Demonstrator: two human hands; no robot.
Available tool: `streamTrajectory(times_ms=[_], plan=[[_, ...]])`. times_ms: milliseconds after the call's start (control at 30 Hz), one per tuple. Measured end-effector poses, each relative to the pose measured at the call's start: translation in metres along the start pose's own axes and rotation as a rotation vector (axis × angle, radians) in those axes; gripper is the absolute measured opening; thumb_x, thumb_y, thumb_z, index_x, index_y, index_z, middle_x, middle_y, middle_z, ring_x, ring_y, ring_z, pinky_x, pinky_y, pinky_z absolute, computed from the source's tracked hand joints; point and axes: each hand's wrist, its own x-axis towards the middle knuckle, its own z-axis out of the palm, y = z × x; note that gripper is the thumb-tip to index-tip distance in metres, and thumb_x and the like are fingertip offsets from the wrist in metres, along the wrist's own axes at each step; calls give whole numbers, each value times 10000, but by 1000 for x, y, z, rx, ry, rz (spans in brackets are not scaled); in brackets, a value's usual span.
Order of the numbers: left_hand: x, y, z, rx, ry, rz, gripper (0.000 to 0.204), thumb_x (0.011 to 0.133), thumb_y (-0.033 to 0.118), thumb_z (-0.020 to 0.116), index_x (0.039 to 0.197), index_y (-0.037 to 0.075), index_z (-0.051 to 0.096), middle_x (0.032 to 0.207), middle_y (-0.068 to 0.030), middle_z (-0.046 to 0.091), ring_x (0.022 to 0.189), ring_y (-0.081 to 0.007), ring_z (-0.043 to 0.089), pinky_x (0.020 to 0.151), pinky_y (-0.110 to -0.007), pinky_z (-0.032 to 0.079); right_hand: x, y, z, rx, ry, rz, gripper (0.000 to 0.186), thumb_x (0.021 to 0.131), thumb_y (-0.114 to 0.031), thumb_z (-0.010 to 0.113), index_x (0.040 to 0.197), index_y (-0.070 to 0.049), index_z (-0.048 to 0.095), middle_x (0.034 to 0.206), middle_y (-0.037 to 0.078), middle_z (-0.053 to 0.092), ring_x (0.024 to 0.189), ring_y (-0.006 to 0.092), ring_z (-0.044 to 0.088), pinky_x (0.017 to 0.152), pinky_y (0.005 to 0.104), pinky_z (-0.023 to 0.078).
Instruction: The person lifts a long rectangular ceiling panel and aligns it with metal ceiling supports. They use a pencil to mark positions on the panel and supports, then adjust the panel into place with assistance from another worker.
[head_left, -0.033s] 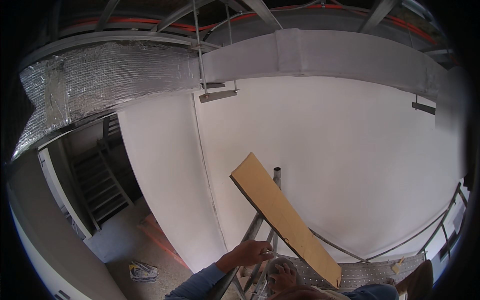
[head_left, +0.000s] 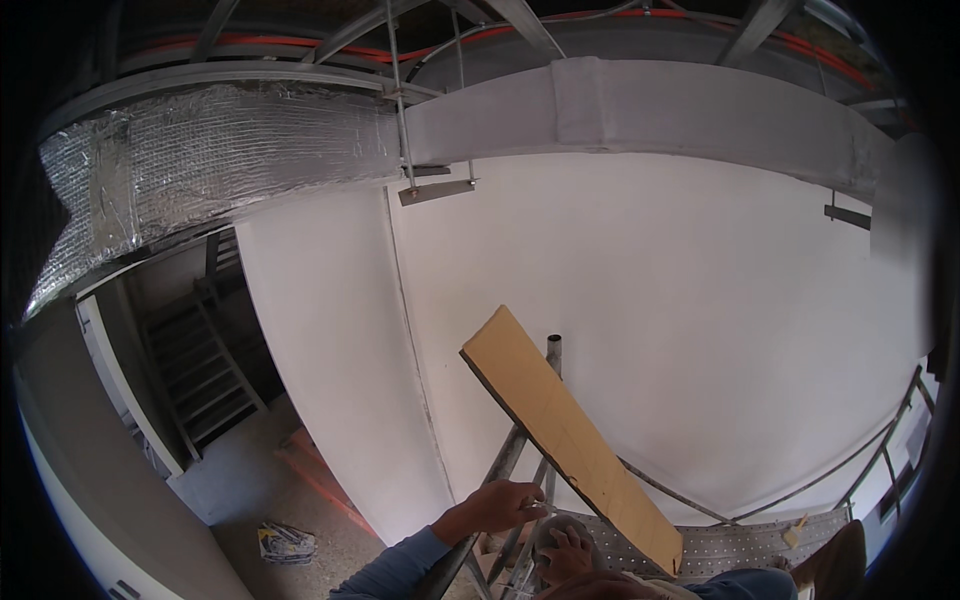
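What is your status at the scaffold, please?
Left grip curled near scaffold tubes, contents unclear. Right grip spread on rounded grey item. Ahead, tan board slants across scaffold tubes, partly hiding them.

Gray obj. (head_left: 560, 521) (round, prob.) part-hid.

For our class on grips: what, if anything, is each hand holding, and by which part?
It cannot be told: the left hand curls at a small pale thing, too unclear to name; the right hand lies on a rounded grey thing.
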Motion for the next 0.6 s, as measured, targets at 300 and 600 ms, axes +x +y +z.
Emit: streamTrajectory(times_ms=[300,600], plan=[[4,1,-8,2,-2,7,415,928,395,687,1104,20,664,826,-170,704,775,-348,695,702,-430,529,9,3,1,3,27,-16,446,763,-436,704,1140,-204,758,1527,140,420,1451,436,275,1121,604,223],[3,4,-9,-2,-11,4,428,928,410,687,1106,22,664,830,-175,703,778,-351,693,704,-434,525,9,1,-1,7,19,-2,448,774,-434,699,1162,-217,750,1529,128,418,1462,425,263,1122,606,225]])
